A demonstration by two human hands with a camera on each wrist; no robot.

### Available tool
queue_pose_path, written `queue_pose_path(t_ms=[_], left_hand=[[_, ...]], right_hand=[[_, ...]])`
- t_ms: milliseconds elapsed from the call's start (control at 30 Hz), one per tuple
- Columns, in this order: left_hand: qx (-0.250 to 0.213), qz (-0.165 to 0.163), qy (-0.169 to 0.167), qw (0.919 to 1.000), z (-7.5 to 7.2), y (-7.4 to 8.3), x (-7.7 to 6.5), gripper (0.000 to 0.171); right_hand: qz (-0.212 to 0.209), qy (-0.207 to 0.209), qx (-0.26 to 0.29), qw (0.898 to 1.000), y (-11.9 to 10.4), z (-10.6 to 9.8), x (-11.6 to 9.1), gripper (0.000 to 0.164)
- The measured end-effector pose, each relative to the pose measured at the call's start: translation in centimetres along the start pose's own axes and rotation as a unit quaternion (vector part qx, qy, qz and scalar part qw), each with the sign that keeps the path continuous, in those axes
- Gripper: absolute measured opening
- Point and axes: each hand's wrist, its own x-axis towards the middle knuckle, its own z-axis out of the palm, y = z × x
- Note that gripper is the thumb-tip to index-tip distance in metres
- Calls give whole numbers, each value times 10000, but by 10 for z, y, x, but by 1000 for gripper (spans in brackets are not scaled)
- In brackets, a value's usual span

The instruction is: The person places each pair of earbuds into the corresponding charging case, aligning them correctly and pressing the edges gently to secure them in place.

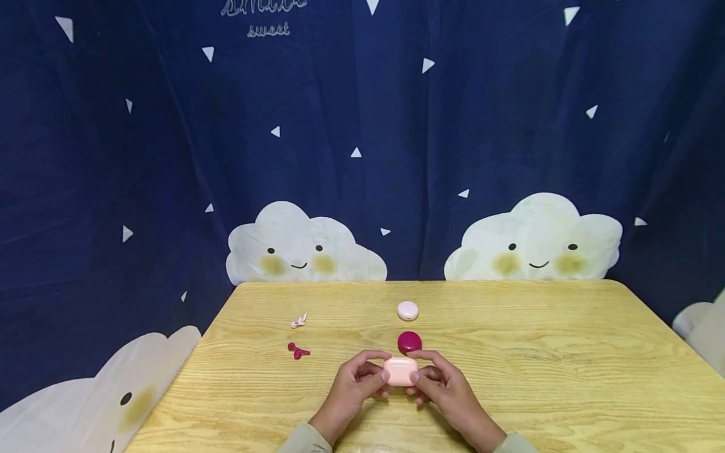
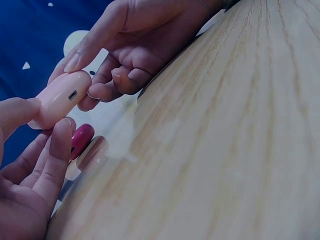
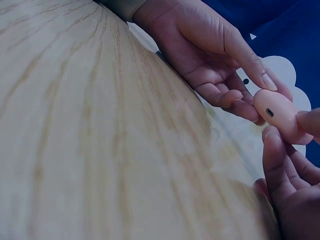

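Pink case (image 1: 400, 372) held above worktop (image 1: 544, 352), inside far edge | long axis parallel to it; slot (image 2: 73, 95) turned toward person | glossy, rounded | ends finger-pinched by left hand (image 1: 352, 385), right hand (image 1: 449, 385)

Past the pink case (image 1: 400, 372), magenta case (image 1: 410, 341) and pale case (image 1: 408, 310) block the way; magenta buds (image 1: 297, 352) lie left. Room runs between, and rightward

Glossy peach-pink case with rounded ends, held up in the air.
It looks closed, its long side level, pinched at either end by the left hand (image 1: 359, 384) and right hand (image 1: 444, 387).
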Motion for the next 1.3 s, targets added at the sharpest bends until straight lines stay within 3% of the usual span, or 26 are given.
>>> queue_pose_path(t_ms=[467,733,833,933,1067,1300], left_hand=[[86,26,17,10000,0,0,0,36],[263,64,-42,9996,-1,-2,1,33],[334,90,-56,9994,0,-2,1,32],[396,100,-97,9991,0,-1,1,32],[447,126,-190,9987,0,-1,2,33],[744,235,-322,9964,1,-3,-1,30]], right_hand=[[-104,19,-127,9999,3,0,0,46],[-620,64,-896,9940,1,4,-3,39],[-1051,177,-1465,9835,2,5,-3,33],[-1367,319,-2169,9660,5,4,-2,32],[-1570,188,-2983,9413,0,3,-2,40],[-1800,-89,-3822,9063,-10,0,-4,45]])
